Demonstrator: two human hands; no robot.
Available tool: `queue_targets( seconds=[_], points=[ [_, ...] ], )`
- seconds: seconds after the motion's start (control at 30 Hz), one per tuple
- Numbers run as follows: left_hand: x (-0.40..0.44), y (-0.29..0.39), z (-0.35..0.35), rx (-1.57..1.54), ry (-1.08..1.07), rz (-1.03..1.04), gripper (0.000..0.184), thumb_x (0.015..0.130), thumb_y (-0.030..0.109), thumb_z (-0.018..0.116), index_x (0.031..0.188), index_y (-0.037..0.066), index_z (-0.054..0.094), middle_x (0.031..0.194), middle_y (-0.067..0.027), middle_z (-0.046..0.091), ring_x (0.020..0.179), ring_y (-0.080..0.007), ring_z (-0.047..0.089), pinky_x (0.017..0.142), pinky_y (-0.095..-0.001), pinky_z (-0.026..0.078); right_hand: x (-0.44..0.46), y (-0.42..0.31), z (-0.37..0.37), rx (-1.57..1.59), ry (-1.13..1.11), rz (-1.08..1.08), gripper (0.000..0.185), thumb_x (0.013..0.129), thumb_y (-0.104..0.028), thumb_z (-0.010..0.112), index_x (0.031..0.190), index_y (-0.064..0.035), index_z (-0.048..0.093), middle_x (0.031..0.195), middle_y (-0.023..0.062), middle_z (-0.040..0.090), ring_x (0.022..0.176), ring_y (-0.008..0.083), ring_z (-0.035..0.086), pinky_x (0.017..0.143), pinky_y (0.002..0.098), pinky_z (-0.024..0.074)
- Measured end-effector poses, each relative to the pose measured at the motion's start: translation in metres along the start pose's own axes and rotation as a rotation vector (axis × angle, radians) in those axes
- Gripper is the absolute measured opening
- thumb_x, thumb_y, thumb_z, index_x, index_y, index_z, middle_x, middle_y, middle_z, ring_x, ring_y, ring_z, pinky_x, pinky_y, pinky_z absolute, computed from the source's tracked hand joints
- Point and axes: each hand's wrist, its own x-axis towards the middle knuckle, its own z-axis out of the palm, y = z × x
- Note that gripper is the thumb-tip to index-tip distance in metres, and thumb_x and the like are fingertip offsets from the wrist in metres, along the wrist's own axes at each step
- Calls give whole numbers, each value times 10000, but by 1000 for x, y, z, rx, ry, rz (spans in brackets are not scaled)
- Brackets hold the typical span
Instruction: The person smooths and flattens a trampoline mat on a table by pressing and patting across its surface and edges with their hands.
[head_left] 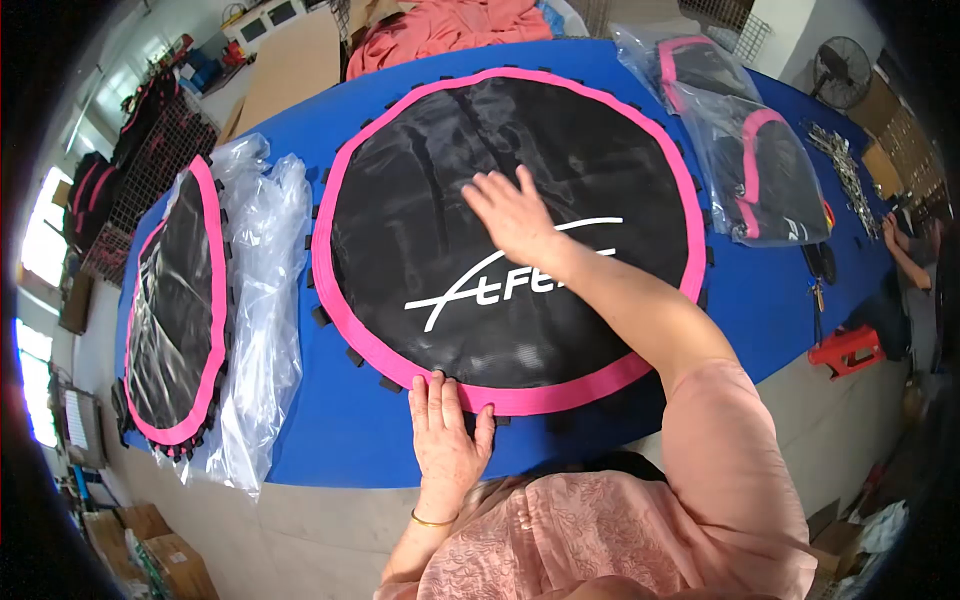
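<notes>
A round black trampoline mat [400, 220] with a pink border, small dark tabs along its rim and white lettering lies flat on the blue table [320, 440]. My right hand [512, 215] is over the middle of the mat, palm down with fingers spread; it appears to touch the surface. At the near pink edge, my left hand [448, 435] rests with its fingers stretched over the border and the thumb apart. Neither hand holds anything. My right forearm hides part of the lettering.
To the left are another pink-edged mat [175, 310] and clear plastic bags [265, 330]. Bagged mats [775, 165] and a pile of metal pieces [848, 175] lie at the right. Pink cloth [450, 35] is heaped behind. Another person's hand [893, 235] shows far right, above a red case [845, 350].
</notes>
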Motion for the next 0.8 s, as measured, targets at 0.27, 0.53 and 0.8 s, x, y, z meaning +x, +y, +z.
queue_targets(
  seconds=[0.27,0.53,0.8],
  points=[
    [-1,1,1,46,31,17,528,946,323,738,1384,50,625,1455,-263,556,1434,-500,439,1191,-583,374,-71,-18,-39,79,-52,-151,683,902,-16,602,1562,-91,440,1613,139,435,1522,296,387,1270,606,171],
    [-1,0,2,46,40,40,489,953,281,730,1353,17,637,1454,-274,557,1433,-509,431,1194,-575,373,-127,50,-63,-80,-26,18,624,935,-40,547,1550,-98,456,1588,151,465,1490,318,427,1255,592,206],
    [2,0,-2,-6,11,-2,411,976,199,693,1338,11,642,1468,-282,540,1441,-511,421,1183,-545,401,-155,5,-73,111,26,-119,571,920,-138,624,1481,-86,530,1518,146,523,1446,311,480,1230,618,253]
  ],
)
